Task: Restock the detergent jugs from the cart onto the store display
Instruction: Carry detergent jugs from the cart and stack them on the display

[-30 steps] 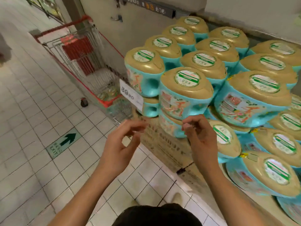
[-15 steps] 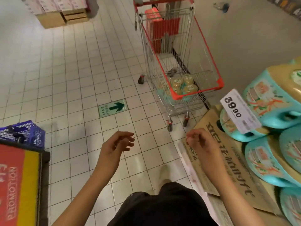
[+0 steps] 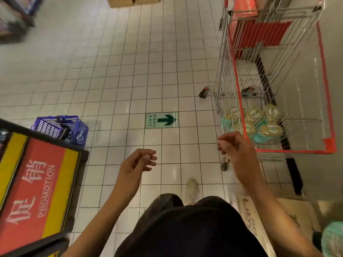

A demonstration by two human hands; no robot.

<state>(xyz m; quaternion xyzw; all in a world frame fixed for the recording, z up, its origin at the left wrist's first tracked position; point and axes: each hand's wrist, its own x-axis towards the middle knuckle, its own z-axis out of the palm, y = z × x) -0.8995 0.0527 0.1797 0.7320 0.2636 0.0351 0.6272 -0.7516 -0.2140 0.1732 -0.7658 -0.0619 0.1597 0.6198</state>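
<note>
Inspector: Head view, report the hands.

Checker: Left hand (image 3: pixel 136 165) at 7 o'clock of the frame, raised over the tiled floor (image 3: pixel 111 71), fingers apart and loosely curled, holding nothing. Right hand (image 3: pixel 236 152) between 3 and 4 o'clock, fingers loosely bent, likewise holding nothing, just short of the near red rim of the cart (image 3: pixel 323 75).

Inspector: Location of the stock?

Checker: Detergent jugs (image 3: pixel 259 124) lie at 3 o'clock, in the near end of the cart's wire basket, tan caps up over teal bodies; exact count cannot be told through the wire. Neither hand touches them. One teal jug (image 3: pixel 332 238) shows at the frame edge at 4 o'clock, beside printed cardboard (image 3: pixel 248 216).

Inspector: Surroundings?

Checker: Green exit arrow sign (image 3: pixel 161 120) on the floor just above centre, pointing toward the cart. Blue basket (image 3: pixel 61 127) at 9 o'clock. Red and yellow promotion board (image 3: pixel 37 191) at 8 o'clock. One pale shoe (image 3: pixel 192 190) at 6 o'clock, between the forearms.
</note>
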